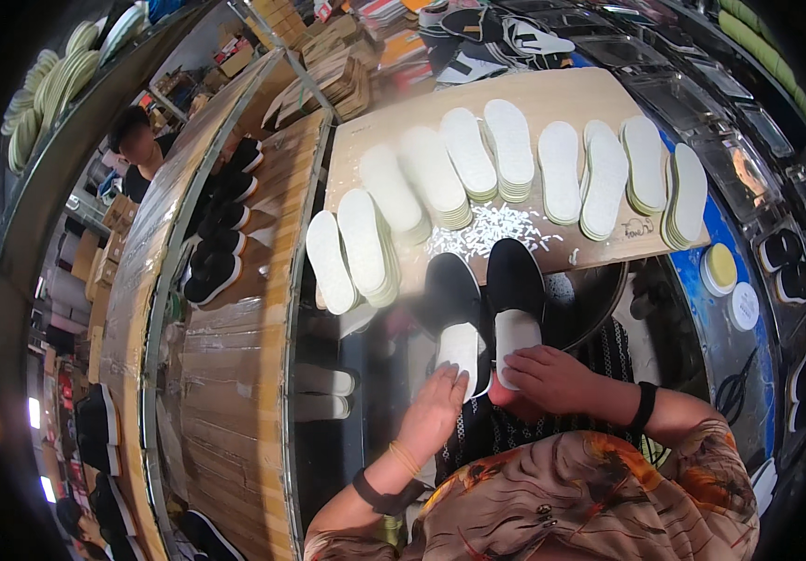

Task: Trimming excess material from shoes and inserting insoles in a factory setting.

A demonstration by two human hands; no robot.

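Observation:
Two black slip-on shoes stand side by side in front of me, toes pointing away: the left shoe [451, 283] and the right shoe [516, 271]. A white insole [460, 348] lies partly inside the left one, and my left hand [433, 409] grips its heel end at the shoe's edge. In the right shoe sits another white insole [518, 329]. My right hand [549, 379] wraps round that shoe's heel, fingers over the insole's rear; its thumb is not clearly visible. Beyond the toes, small white strips [492, 231] lie heaped on a cardboard-topped board [571, 89].
Several stacks of white insoles [604, 178] line the board. At left stands a shelf [235, 374] with black shoes [216, 271]. A blue-edged bench at right carries round containers [720, 268] and black scissors [734, 388]. Another person [141, 154] is at the far left.

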